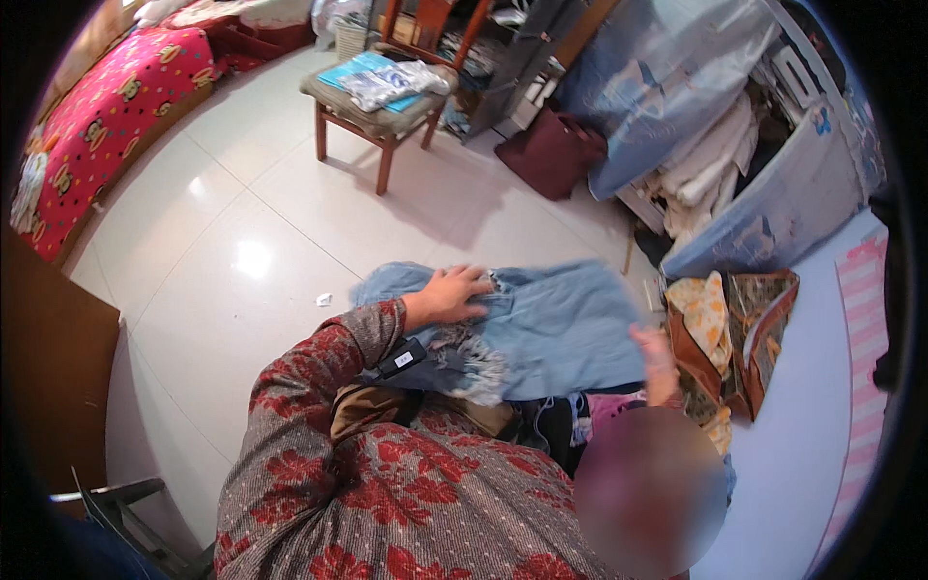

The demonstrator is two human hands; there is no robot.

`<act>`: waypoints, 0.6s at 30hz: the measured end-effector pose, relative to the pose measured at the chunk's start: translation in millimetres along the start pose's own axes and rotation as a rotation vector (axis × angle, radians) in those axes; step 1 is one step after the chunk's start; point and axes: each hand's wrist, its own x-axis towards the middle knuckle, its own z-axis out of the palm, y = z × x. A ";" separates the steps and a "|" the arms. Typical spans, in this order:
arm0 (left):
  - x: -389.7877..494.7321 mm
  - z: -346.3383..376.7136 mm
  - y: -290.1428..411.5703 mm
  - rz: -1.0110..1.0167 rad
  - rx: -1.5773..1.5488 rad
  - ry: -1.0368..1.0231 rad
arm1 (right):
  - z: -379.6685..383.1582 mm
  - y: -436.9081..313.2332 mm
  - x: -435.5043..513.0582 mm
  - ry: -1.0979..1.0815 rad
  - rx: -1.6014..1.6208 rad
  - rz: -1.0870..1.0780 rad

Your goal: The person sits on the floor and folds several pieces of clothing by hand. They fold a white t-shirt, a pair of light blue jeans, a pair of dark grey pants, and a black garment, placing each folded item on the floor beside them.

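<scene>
Light-blue denim jeans with frayed, ripped patches [558,326] lie folded across my lap. My left hand [449,293] rests on their left part with its fingers spread. At their right end is my right hand [656,359], blurred; whether its fingers pinch the denim edge cannot be told. A black device with a small label [403,359] sits at my left wrist. Below the jeans, dark and pink clothes [609,409] show in part. A blurred round patch hides the area below my right hand.
A wooden chair with a cushion [326,90] holds folded clothes and a light-blue packet. A maroon bag [551,156] lies on the floor near a fabric wardrobe [768,210] stuffed with clothes. An open brown patterned bag [761,341] stands at right, a pink bed [123,123] at upper left.
</scene>
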 end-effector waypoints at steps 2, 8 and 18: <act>-9.5 27.2 -11.0 -0.019 -0.064 -0.053 | 9.5 76.3 -6.3 0.221 0.058 0.071; -56.3 -30.1 -24.3 -0.038 -0.512 0.167 | 25.2 -6.1 -49.3 0.010 0.291 0.097; -166.3 -49.9 -44.5 -0.453 -1.522 0.292 | 220.7 -194.0 -91.2 -0.578 -0.090 -0.401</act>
